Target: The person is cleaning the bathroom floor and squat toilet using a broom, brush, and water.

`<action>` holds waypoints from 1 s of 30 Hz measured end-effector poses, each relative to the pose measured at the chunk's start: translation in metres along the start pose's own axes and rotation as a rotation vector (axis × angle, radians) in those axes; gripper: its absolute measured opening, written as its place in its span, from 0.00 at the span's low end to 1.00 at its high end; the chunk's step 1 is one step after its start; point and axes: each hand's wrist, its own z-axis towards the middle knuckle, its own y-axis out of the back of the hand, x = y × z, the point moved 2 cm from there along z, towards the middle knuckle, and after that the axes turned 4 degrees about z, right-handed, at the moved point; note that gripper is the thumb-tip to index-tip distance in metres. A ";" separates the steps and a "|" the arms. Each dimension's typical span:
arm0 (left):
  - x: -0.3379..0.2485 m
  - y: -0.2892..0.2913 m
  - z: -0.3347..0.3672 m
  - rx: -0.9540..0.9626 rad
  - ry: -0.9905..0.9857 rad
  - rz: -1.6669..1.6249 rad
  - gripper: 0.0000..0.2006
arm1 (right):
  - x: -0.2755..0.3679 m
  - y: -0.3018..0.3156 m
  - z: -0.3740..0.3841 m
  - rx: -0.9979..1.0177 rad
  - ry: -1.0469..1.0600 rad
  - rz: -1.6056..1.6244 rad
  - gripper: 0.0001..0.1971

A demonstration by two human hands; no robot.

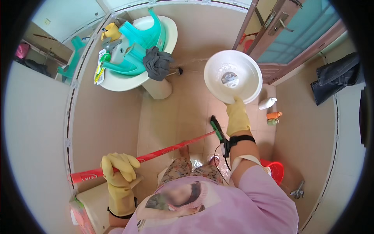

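Note:
My left hand [121, 167], in a pale yellow rubber glove, is closed around the upper part of a broom's red handle [175, 147]. The handle slants across my body, up and to the right, to a green brush head [217, 130] with dark bristles near the wet floor. My right hand [237, 117], gloved the same way, grips the near rim of a round white basin [251, 84]. That basin is held out in front of me, its inside facing me. A little shiny water seems to lie at its bottom. The right thumb rests inside the rim; the other fingers are hidden beneath.
A pedestal sink [171, 29] at far left holds teal plastic pieces [144, 33], a grey cloth [157, 64] and a yellow cup [112, 32]. White [267, 103] and orange [274, 115] bottles lie at right. A red bucket [277, 171], wall tap [298, 191] and door [278, 35] are also nearby.

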 end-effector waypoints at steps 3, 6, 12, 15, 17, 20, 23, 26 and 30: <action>-0.008 -0.002 0.010 -0.078 0.039 0.135 0.28 | -0.055 -0.024 -0.048 -0.154 -0.329 1.156 0.26; -0.005 -0.051 -0.014 -0.078 0.031 0.213 0.29 | -0.146 0.018 -0.115 -0.214 -0.472 1.355 0.24; 0.004 -0.104 -0.012 -0.168 0.027 0.216 0.33 | -0.289 0.087 -0.232 -0.515 -0.953 1.392 0.34; 0.002 -0.121 -0.020 -0.112 0.005 0.225 0.28 | -0.356 0.107 -0.279 -0.585 -0.955 1.253 0.32; 0.003 -0.128 -0.024 -0.058 -0.010 0.229 0.25 | -0.401 0.110 -0.300 -0.587 -0.984 1.131 0.29; 0.003 -0.139 -0.034 -0.100 -0.003 0.239 0.26 | -0.440 0.111 -0.312 -0.838 -0.907 1.122 0.21; -0.001 -0.144 -0.044 -0.133 0.008 0.240 0.26 | -0.429 0.101 -0.304 -1.190 -1.030 0.841 0.23; 0.002 -0.140 -0.051 -0.162 0.034 0.267 0.26 | -0.389 0.072 -0.252 -1.130 -0.951 0.836 0.23; 0.002 -0.130 -0.055 -0.172 0.032 0.211 0.27 | -0.275 0.027 -0.156 -0.970 -0.771 0.973 0.25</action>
